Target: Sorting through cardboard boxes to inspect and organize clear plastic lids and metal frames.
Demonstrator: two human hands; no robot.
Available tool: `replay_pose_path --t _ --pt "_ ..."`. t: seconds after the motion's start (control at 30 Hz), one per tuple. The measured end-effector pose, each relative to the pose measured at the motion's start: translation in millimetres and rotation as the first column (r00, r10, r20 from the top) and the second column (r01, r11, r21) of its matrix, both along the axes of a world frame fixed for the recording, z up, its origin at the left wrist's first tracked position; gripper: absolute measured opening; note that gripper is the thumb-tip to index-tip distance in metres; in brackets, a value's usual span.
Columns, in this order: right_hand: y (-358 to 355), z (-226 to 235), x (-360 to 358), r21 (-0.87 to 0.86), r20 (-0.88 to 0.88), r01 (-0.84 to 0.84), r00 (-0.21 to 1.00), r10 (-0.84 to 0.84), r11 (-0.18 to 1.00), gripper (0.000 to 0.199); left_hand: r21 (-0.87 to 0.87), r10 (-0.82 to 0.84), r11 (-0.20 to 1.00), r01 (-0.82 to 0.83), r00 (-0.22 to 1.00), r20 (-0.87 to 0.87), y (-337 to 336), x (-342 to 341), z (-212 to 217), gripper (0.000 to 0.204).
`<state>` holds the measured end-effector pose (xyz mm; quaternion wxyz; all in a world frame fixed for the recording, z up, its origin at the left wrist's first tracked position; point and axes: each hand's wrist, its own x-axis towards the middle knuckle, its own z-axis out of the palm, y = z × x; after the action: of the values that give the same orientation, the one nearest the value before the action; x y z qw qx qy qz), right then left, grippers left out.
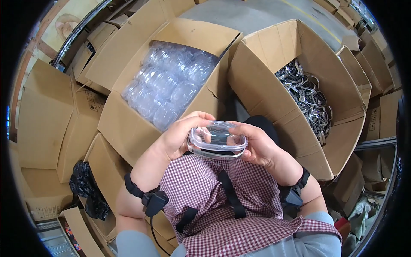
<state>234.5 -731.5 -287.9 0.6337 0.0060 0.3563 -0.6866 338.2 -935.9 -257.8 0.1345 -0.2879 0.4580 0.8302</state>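
Between my hands, above my lap, I hold a clear plastic container (218, 138) with a rounded wide rim. A thin metallic-looking band runs along its lower side. My left hand (182, 133) wraps round its left end, the thumb along the rim. At the other end my right hand (259, 143) grips it, with its thumb on top and fingers bent beneath. Just beyond, an open cardboard box (128, 124) holds several clear plastic jars (165, 85). To the right, a second open box (274, 98) contains a tangle of metal wire clasps (306, 100).
More cardboard boxes (47, 115) stand at the left, near a black plastic bag (96, 192). Boxes (372, 64) also crowd the right side. Raised flaps of the two large boxes edge the space round my hands. Grey floor (239, 15) shows at the far side.
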Motion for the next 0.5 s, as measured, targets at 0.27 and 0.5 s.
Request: replay_pose_path --t 0.27,0.5 --pt "-2 -3 11 0.049 -0.184 0.049 0.982 -0.039 0.998 0.035 -0.120 -0.161 0.982 0.147 0.979 -0.122 -7 9 1 0.039" --pt "0 -17 22 -0.027 -0.853 0.240 0.501 -0.148 0.970 0.023 -0.644 -0.180 0.759 0.095 0.981 -0.068 10 23 7 0.026"
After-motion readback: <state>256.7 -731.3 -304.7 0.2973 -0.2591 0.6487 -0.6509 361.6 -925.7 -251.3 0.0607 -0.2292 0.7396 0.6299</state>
